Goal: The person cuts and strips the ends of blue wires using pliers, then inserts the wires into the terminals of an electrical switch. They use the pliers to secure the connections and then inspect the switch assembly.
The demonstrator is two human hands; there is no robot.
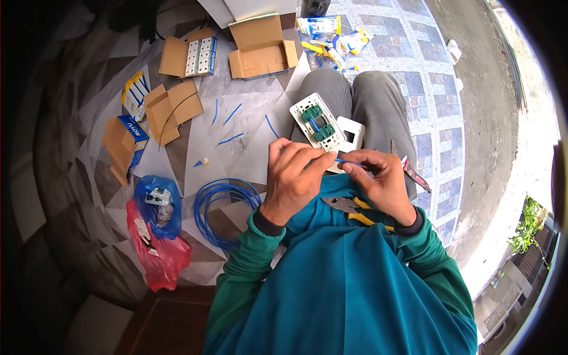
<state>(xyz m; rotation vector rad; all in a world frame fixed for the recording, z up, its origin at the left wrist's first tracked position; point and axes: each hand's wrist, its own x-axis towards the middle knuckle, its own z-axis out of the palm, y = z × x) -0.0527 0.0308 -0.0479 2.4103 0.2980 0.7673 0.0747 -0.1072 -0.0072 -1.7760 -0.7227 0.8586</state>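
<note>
Between my two hands is a short piece of blue wire (349, 161). My left hand (296, 174) pinches its left end, where the fingertips hide the tip. The fingers and thumb of my right hand (378, 177) close on the other end. Just beyond the hands, an electrical outlet (318, 122) rests on my lap with its green back up and a bit of blue wire across it. A white cover plate (350, 133) lies partly beneath it. Nearer my body, pliers (346, 206) with yellow handles lie on my shirt. A red-and-black tool (416, 176) rests by my right thigh.
On the floor at left lie a coil of blue wire (201, 207), cut wire pieces (231, 139), and blue (142, 195) and red (168, 266) plastic bags. Open cardboard boxes (257, 62) stand farther off, one holding white switch parts (201, 57). Torn packaging (334, 44) lies beyond my knees.
</note>
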